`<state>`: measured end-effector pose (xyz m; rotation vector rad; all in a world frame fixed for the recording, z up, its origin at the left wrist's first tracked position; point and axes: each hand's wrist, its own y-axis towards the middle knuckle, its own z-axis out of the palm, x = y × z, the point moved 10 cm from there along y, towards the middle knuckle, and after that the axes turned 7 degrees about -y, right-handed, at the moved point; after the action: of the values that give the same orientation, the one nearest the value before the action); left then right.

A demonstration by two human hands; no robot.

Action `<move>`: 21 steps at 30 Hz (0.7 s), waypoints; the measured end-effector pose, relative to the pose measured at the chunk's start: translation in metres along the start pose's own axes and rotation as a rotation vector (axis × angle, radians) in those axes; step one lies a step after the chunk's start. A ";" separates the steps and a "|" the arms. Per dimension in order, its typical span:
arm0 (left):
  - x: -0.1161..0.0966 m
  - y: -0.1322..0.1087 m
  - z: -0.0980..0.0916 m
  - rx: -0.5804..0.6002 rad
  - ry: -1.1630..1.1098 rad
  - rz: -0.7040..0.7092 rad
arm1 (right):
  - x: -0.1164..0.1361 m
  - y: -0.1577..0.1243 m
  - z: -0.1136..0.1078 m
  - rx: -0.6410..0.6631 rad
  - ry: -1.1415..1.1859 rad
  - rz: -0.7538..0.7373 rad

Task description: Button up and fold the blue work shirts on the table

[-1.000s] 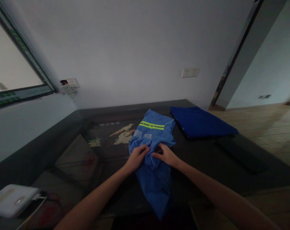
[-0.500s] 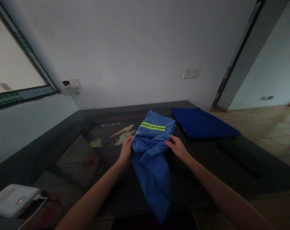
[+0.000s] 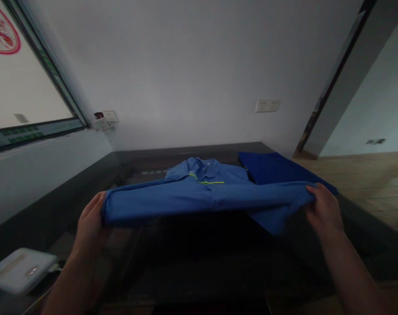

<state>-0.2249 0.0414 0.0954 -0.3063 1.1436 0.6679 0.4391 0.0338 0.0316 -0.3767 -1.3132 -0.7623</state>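
Observation:
A blue work jacket [image 3: 199, 197] with a collar and thin yellow-green stripes is stretched wide over the dark table. My left hand [image 3: 92, 218] grips its left end, fingers wrapped around the edge. At the other end my right hand [image 3: 323, 208] pinches the cloth between thumb and fingers. The near edge is pulled taut between both hands and seems lifted off the tabletop, while the collar part lies farther back. A loose corner of cloth hangs down beside my right hand.
Folded darker blue cloth [image 3: 277, 168] lies at the back right of the dark table [image 3: 202, 262]. A white box-shaped device [image 3: 23, 269] with a cable sits at the near left. Wall sockets [image 3: 267, 105] are on the wall behind the table.
My hands have moved far apart, left and right. The jacket has gone from a bunched, narrow shape to one spread out sideways, with its collar now visible.

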 end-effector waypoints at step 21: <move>0.048 -0.061 0.030 0.781 1.217 0.128 | -0.001 -0.032 -0.003 0.261 -0.786 -0.201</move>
<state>-0.1525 0.0269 0.0571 0.0816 2.4886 0.0236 0.4192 0.0092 0.0244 -0.3477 -2.1906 -0.6108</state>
